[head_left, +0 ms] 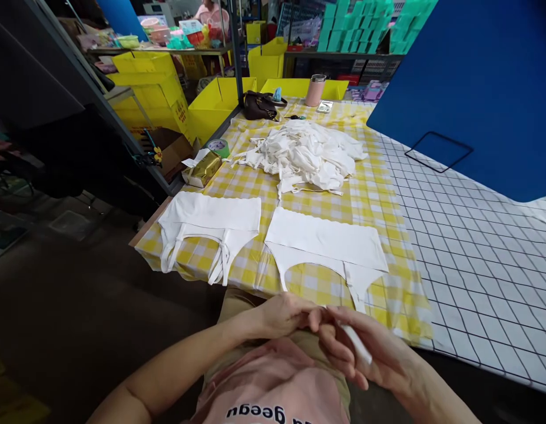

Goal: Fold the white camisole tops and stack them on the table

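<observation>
Two white strappy tops lie flat side by side near the table's front edge, the left top (211,213) and the right top (326,235). Just off that edge, in front of the right top, my hands meet. Across the fingers of my right hand (347,341) runs a white strap (357,344), its loose end sticking out toward me. My left hand (285,315) is closed, fingertips pinching at the strap where the hands touch; most of that grip is hidden. Straps of the right top run down toward my hands; whether the held strap joins them is hidden.
A heap of white garments (310,150) lies behind the tops on the yellow checked cloth (250,259). Green tape (219,147), a gold packet (204,169), a dark handbag (260,106) and a pink tumbler (315,90) stand around it. A blue board (467,88) overhangs the right side.
</observation>
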A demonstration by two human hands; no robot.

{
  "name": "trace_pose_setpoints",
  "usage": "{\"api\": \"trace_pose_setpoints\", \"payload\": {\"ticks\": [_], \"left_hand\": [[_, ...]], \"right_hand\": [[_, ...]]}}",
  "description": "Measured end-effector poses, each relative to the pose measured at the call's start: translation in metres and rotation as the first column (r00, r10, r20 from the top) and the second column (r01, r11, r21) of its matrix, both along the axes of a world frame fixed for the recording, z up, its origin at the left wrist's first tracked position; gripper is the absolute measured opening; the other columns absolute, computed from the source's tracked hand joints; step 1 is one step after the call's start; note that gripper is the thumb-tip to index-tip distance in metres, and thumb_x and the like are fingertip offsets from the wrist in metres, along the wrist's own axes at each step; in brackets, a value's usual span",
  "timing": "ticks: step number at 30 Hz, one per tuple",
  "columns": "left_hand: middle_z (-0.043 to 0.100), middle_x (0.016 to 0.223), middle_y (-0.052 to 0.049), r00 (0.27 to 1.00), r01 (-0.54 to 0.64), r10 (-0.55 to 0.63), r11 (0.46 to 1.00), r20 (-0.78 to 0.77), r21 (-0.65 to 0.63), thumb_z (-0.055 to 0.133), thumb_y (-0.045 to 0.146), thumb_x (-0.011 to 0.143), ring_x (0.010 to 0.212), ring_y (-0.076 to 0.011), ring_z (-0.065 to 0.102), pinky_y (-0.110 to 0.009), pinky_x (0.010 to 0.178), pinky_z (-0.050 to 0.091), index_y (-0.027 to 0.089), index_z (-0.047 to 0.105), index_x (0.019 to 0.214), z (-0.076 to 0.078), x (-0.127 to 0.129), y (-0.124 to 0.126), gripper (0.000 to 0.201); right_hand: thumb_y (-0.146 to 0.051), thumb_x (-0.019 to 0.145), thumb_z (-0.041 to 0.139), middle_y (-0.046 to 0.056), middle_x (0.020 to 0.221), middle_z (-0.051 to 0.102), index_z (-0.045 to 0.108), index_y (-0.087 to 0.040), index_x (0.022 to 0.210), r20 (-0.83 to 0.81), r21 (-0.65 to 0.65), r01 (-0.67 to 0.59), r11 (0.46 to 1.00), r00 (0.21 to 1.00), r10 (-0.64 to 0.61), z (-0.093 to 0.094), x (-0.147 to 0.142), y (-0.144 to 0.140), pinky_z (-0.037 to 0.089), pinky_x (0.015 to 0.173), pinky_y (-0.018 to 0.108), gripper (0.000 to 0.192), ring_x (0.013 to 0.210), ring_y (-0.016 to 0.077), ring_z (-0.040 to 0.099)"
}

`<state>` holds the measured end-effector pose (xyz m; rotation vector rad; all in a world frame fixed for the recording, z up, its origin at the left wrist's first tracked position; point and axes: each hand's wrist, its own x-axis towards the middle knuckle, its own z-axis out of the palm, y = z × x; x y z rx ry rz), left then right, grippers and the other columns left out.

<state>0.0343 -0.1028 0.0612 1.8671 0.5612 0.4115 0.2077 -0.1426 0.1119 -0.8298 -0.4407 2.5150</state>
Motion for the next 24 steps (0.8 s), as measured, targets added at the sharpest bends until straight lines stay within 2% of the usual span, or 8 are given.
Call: {"api": "trace_pose_setpoints", "payload": {"ticks": [4, 9, 11, 14, 16, 18, 21, 24], "left_hand": [[0.064, 0.072, 0.001, 0.990, -0.007, 0.005, 1.000, -0.142, -0.010, 0.037, 0.023, 0.091, 0.065, -0.0099, 0.057, -0.019, 0.065, 0.043, 0.018, 0.064, 0.094, -0.001, -0.007, 0.009, 0.027], [0.067, 0.077, -0.001, 0.966, 0.041, -0.034, 0.999, -0.256, 0.024, 0.038, 0.019, 0.089, 0.073, -0.0119, 0.060, -0.020, 0.069, 0.043, 0.016, 0.066, 0.086, 0.006, -0.011, 0.022, 0.027], [0.068, 0.081, -0.003, 0.953, 0.030, -0.026, 1.000, -0.301, 0.009, 0.038, 0.020, 0.089, 0.075, -0.0127, 0.061, -0.020, 0.070, 0.044, 0.015, 0.066, 0.087, 0.007, -0.013, 0.025, 0.028], [0.069, 0.084, -0.004, 0.940, 0.027, -0.036, 0.999, -0.340, -0.031, 0.037, 0.025, 0.091, 0.078, -0.0140, 0.062, -0.022, 0.072, 0.044, 0.015, 0.067, 0.090, 0.006, -0.018, 0.028, 0.031], [0.069, 0.091, -0.004, 0.949, 0.006, -0.017, 0.999, -0.316, -0.035, 0.037, 0.026, 0.091, 0.084, -0.0155, 0.062, -0.024, 0.077, 0.044, 0.016, 0.065, 0.099, 0.007, -0.020, 0.028, 0.031], [0.065, 0.107, -0.004, 0.969, -0.040, 0.030, 0.999, -0.246, -0.036, 0.043, 0.026, 0.089, 0.098, -0.0173, 0.059, -0.027, 0.086, 0.042, 0.020, 0.056, 0.118, 0.011, -0.018, 0.028, 0.033], [0.056, 0.124, -0.005, 0.990, -0.084, 0.076, 0.994, -0.116, -0.064, 0.053, 0.027, 0.083, 0.111, -0.0182, 0.052, -0.029, 0.093, 0.039, 0.025, 0.037, 0.135, 0.022, -0.009, 0.028, 0.054], [0.065, 0.105, -0.004, 0.989, -0.134, 0.128, 0.988, -0.075, -0.083, 0.050, 0.030, 0.085, 0.093, -0.0158, 0.059, -0.025, 0.081, 0.042, 0.021, 0.055, 0.116, 0.029, 0.005, 0.029, 0.033]], "right_hand": [[-0.036, 0.081, 0.053, -0.008, 0.043, 0.038, 0.057, -0.015, 0.078, 0.117, -0.013, 0.112, 0.994, 0.987, -0.110, -0.003, 0.012, 0.011, 0.029, 0.030, 0.013, 0.022, 0.030, 0.0045, 0.039], [-0.043, 0.083, 0.049, -0.009, 0.037, 0.031, 0.055, -0.015, 0.065, 0.245, -0.104, 0.124, 0.987, 0.965, -0.096, -0.016, 0.013, 0.024, 0.018, 0.029, 0.014, 0.033, 0.028, 0.0026, 0.023], [-0.044, 0.082, 0.050, -0.008, 0.036, 0.032, 0.053, -0.015, 0.062, 0.314, -0.090, 0.138, 0.986, 0.944, -0.104, -0.016, 0.015, 0.029, 0.017, 0.030, 0.014, 0.035, 0.028, 0.0026, 0.024], [-0.044, 0.078, 0.057, -0.007, 0.035, 0.036, 0.050, -0.016, 0.059, 0.436, 0.006, 0.148, 0.989, 0.890, -0.136, -0.010, 0.023, 0.035, 0.016, 0.031, 0.014, 0.035, 0.028, 0.0023, 0.027], [-0.046, 0.074, 0.061, -0.007, 0.035, 0.039, 0.050, -0.015, 0.059, 0.485, 0.085, 0.124, 0.989, 0.862, -0.149, -0.007, 0.027, 0.038, 0.016, 0.032, 0.015, 0.036, 0.027, 0.0017, 0.028], [-0.048, 0.072, 0.063, -0.007, 0.034, 0.041, 0.051, -0.015, 0.059, 0.506, 0.124, 0.079, 0.989, 0.852, -0.132, -0.007, 0.027, 0.039, 0.017, 0.033, 0.015, 0.038, 0.027, 0.0018, 0.029], [-0.052, 0.071, 0.062, -0.006, 0.032, 0.039, 0.052, -0.015, 0.059, 0.526, 0.111, 0.001, 0.994, 0.848, -0.060, -0.011, 0.021, 0.041, 0.016, 0.033, 0.015, 0.040, 0.027, 0.0029, 0.031], [-0.055, 0.073, 0.058, -0.006, 0.033, 0.039, 0.051, -0.015, 0.058, 0.533, 0.122, -0.020, 0.992, 0.844, -0.048, -0.014, 0.016, 0.045, 0.014, 0.033, 0.016, 0.043, 0.027, 0.0033, 0.031]]}}
